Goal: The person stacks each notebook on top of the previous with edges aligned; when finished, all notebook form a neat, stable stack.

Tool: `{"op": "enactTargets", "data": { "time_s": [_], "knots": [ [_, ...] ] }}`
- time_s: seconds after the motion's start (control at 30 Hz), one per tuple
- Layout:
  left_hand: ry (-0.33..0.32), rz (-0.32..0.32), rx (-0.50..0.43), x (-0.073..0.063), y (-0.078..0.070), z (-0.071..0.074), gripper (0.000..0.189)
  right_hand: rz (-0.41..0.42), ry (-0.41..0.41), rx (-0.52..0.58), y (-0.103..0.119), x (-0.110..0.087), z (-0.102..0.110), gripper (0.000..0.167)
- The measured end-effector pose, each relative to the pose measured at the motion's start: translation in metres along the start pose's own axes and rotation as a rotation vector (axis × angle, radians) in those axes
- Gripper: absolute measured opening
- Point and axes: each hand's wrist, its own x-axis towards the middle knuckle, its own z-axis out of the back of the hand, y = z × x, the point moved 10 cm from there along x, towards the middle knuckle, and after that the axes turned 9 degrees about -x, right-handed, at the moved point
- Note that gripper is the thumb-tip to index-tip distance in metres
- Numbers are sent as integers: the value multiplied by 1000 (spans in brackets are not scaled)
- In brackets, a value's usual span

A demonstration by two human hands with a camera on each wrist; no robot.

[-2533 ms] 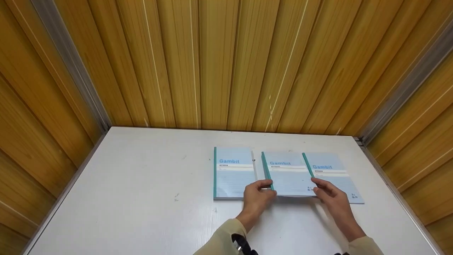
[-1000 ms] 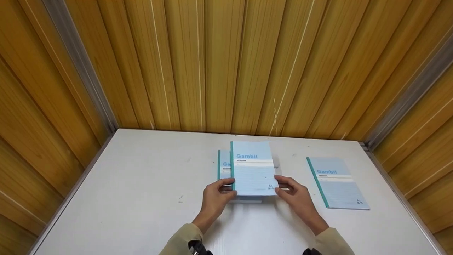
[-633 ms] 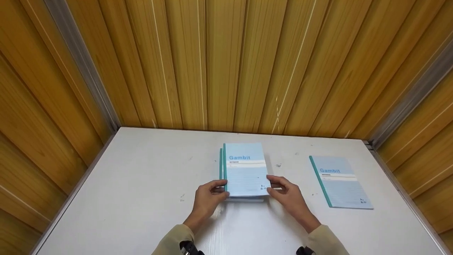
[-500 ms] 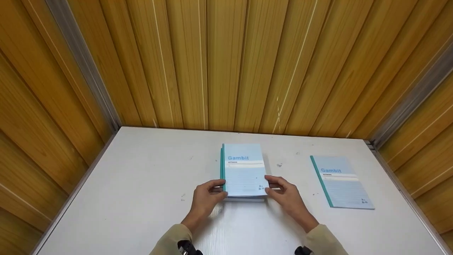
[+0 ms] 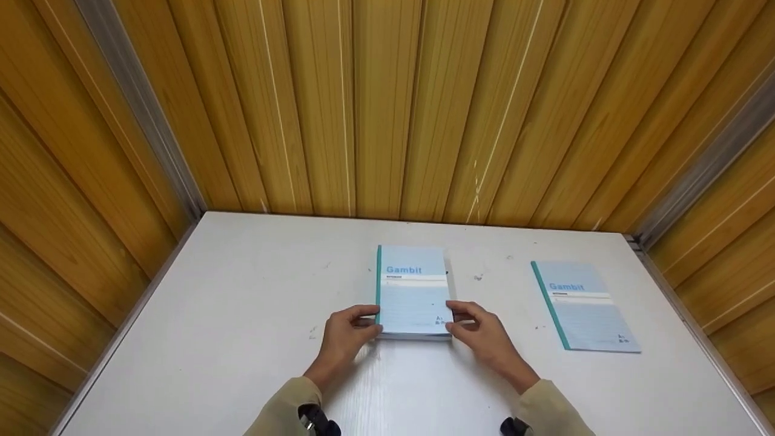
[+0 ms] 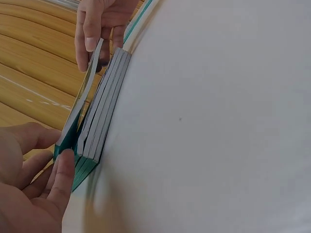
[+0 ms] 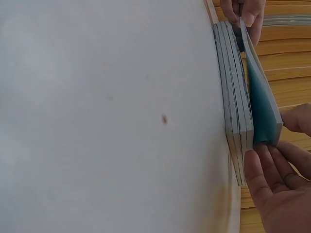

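A light blue notebook (image 5: 415, 303) with a green spine, marked Gambit, lies level over a stack of similar notebooks. Its spine side near the front is pinched by my left hand (image 5: 346, 336), thumb on top. My right hand (image 5: 484, 339) pinches the opposite edge. Both wrist views show a wedge-shaped gap between this held notebook (image 7: 265, 97) and the stack (image 6: 104, 107), which has several notebooks pressed flat together. From the head view the stack is mostly hidden, with only a thin front edge showing.
Another Gambit notebook (image 5: 584, 309) lies slightly turned on the white table (image 5: 242, 339), to the right of the stack. Yellow wood-look panels (image 5: 375, 109) rise behind the table and along both sides.
Both hands have carried the notebook left from between the stack and the right-hand notebook, then lowered it over the stack. Its edges now line up closely with those beneath.
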Motion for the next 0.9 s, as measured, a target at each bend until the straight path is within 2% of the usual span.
{"op": "enactTargets", "data": {
  "time_s": [0.17, 0.33, 0.43, 0.63, 0.73, 0.9],
  "knots": [
    [-1, -41, 49, 2, -4, -1, 25, 3, -5, -49, 1, -1, 1, 41],
    [-4, -116, 100, 2, -11, -2, 23, 60, -11, -132, 9, -1, 2, 39],
    [-10, -137, 138, 0, -13, -1, 21, 86, -9, -175, 12, -2, 1, 39],
    [-14, -177, 220, -3, -14, -2, 22, 67, 16, -210, 10, -5, 0, 40],
    [-7, -176, 218, -4, -12, -4, 29, 61, 25, -220, 10, -5, -1, 43],
    [49, -139, 207, -4, -6, -10, 45, 19, 54, -229, 6, -5, -4, 49]
  ]
}}
